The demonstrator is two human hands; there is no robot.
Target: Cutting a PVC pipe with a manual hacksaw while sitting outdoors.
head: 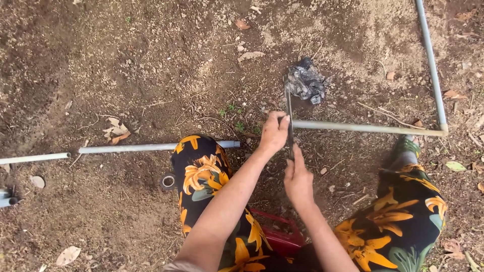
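Pipe across centre-right, elbowed to another pipe running up right edge. Crumpled bag above pipe's left end. Third pipe lying left, under knee.

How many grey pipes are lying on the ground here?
5: one under the left hand, one at upper right, two along the left, a stub at the left edge. Some may be one pipe.

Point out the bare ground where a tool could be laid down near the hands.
Open soil lies above the long grey pipe, up to the dry leaves. More bare dirt sits between the angled pipe and the crumpled plastic bag. It is crowded where the left hand and right hand work the blade on the held pipe.
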